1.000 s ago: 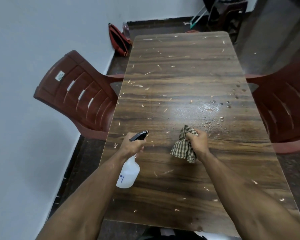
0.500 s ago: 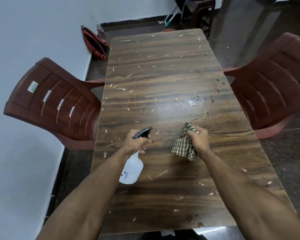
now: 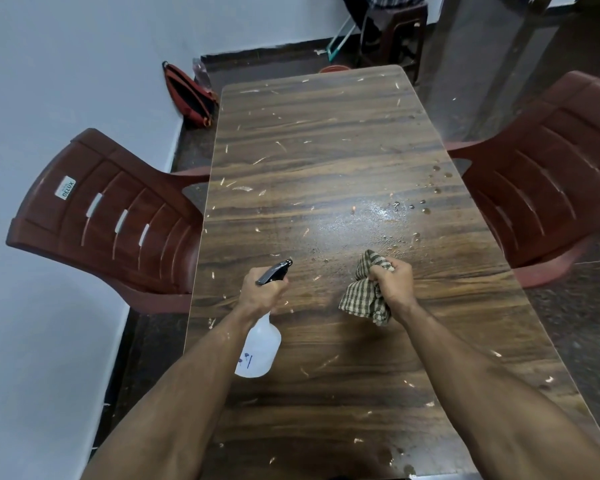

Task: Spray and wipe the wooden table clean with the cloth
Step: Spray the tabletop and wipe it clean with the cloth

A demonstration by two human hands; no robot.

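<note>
The long wooden table (image 3: 319,140) runs away from me, littered with pale scraps and flecks. A wet sheen and droplets (image 3: 388,216) lie right of its middle. My left hand (image 3: 262,292) grips a white spray bottle (image 3: 258,351) by its black trigger head, nozzle aimed forward over the table. My right hand (image 3: 392,284) holds a bunched green-checked cloth (image 3: 362,299) just above or on the tabletop, a little short of the wet patch.
A dark red plastic chair (image 3: 101,216) stands at the table's left side and another chair (image 3: 548,188) at its right. A red bag (image 3: 187,91) leans on the wall by the far left corner. A stool (image 3: 392,32) stands beyond the far end.
The view has swung, so the table sits more centred and both chairs show. Both hands keep their grips and stay at about the same spots over the table.
</note>
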